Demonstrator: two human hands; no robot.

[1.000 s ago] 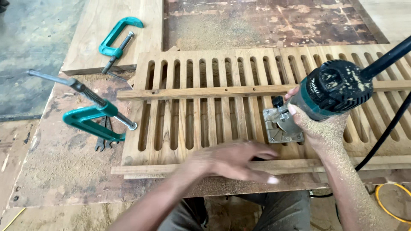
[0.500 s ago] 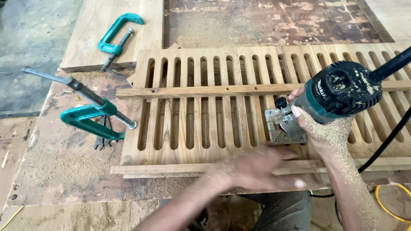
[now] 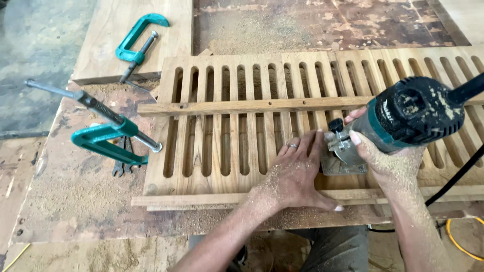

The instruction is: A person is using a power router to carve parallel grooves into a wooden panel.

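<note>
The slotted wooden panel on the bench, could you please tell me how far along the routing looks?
Done: the slotted wooden panel carries long slots along its whole visible length. In hand: the right hand grips the teal and black trim router on it, the left hand pressing flat beside the base. Left: sawdust remains; uncut slots cannot be judged.

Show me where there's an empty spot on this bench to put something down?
Bare bench lies below the near green clamp, left of the slatted panel. More lies behind the panel, right of the far clamp, dusted with sawdust. It is crowded where the left hand presses the panel beside the router in the right hand.
</note>
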